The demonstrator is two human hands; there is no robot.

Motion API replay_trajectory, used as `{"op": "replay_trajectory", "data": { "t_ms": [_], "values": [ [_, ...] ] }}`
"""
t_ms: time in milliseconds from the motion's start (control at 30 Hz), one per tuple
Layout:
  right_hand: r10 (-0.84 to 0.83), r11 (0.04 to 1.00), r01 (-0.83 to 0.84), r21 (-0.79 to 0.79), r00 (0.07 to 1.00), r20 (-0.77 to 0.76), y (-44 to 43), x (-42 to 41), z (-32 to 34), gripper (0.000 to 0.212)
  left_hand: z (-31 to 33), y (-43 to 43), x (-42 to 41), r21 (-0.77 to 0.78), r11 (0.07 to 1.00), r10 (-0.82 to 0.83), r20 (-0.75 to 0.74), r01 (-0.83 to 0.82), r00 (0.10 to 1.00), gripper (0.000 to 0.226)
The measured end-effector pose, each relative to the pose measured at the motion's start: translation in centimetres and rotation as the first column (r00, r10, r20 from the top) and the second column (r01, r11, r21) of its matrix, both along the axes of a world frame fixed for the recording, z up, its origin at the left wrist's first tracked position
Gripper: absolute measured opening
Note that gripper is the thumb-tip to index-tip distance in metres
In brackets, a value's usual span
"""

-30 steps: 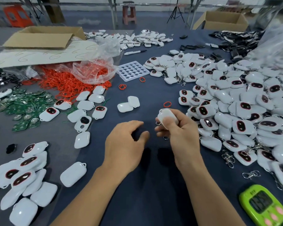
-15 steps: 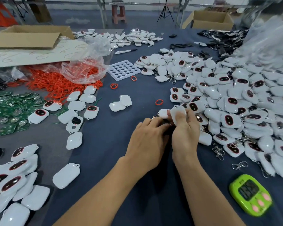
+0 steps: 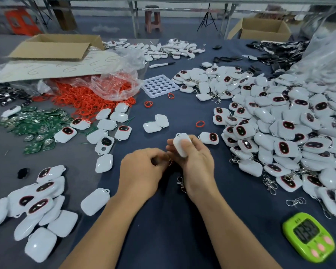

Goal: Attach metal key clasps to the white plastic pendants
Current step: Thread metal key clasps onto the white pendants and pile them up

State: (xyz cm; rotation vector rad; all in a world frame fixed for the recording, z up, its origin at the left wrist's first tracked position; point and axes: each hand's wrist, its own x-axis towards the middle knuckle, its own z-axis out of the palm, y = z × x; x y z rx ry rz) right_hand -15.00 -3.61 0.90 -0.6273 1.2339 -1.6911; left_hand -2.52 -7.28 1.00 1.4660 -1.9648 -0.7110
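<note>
Item, right hand (image 3: 197, 162): I found it clenched around one white pendant (image 3: 180, 145), thumb pressed across the pendant's smooth back, the loop end pointing away from the wearer; held above the dark blue table (image 3: 163, 230), near its middle.

Item, left hand (image 3: 142, 171): fingertips pinched together on a small metal ring (image 3: 169, 159), which sat just beside the right hand's fingers; I could not tell whether the ring had entered the pendant's loop.

Item, key clasp (image 3: 180, 183): it hung below the two hands, close against the right wrist; I could not see what it was linked to, the hands hiding that part.

Item, large heap of pendants (image 3: 279, 133): on the right side of the table, many face up with dark oval windows rimmed in red, several with clasps fitted; one single pendant (image 3: 209, 138) lay just beyond the right hand.

Item, loose clasps (image 3: 296, 201): near the heap's front edge.

Item, smaller group of pendants (image 3: 37, 200): front left; more lay scattered left of centre.

Item, red rings (image 3: 89, 98): piled under clear plastic wrap, far left; green circuit boards (image 3: 31, 125) beside them.

Item, white tray (image 3: 159, 86) with round pockets: beyond the hands.

Item, green timer (image 3: 308, 241): front right.
</note>
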Motion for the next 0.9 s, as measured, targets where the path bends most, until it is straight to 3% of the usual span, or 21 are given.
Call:
{"op": "replay_trajectory", "data": {
  "t_ms": [133, 233, 300, 367, 433, 533, 733, 900],
  "values": [
    [-0.023, 1.000, 0.019, 0.017, 0.962, 0.273, -0.2, -1.6, 0.4, 0.014, 0.2, -1.0, 0.7, 0.138, 0.990, 0.070, -0.332, -0.024, 0.941, 0.023],
    [0.125, 0.992, -0.125, -0.018, 0.948, 0.293, 0.1, -2.4, 0.2, 0.008, 0.1, -1.1, 0.8, 0.145, 0.989, 0.056, -0.390, 0.001, 0.919, 0.031],
    [0.262, 0.965, -0.261, -0.036, 0.933, 0.247, 0.2, -2.6, 0.2, 0.016, 0.0, -0.9, 0.6, 0.127, 0.992, 0.021, -0.384, 0.030, 0.923, 0.039],
    [0.284, 0.959, -0.282, -0.037, 0.935, 0.213, 0.3, -2.7, 0.1, 0.026, -0.1, -0.7, 0.4, 0.118, 0.992, -0.003, -0.386, 0.052, 0.923, 0.046],
    [0.234, 0.972, -0.230, -0.038, 0.960, 0.154, 0.3, -2.4, -0.1, 0.031, 0.0, -0.6, 0.3, 0.112, 0.992, -0.012, -0.399, 0.062, 0.917, 0.049],
    [0.152, 0.987, -0.158, -0.044, 0.982, -0.108, 0.3, -1.4, -0.3, 0.025, 0.2, -0.4, 0.2, 0.100, 0.990, -0.043, -0.455, 0.099, 0.889, 0.045],
    [0.011, 0.998, 0.021, 0.060, 0.872, -0.489, 0.5, -0.3, -1.1, 0.019, 0.1, -0.3, 0.3, 0.079, 0.990, -0.063, -0.478, 0.115, 0.876, 0.036],
    [-0.017, 0.994, 0.068, 0.090, 0.881, -0.473, 0.4, -0.4, -1.2, 0.014, 0.0, 0.0, 0.1, 0.036, 0.989, -0.115, -0.400, 0.141, 0.909, 0.037]
  ]
}}
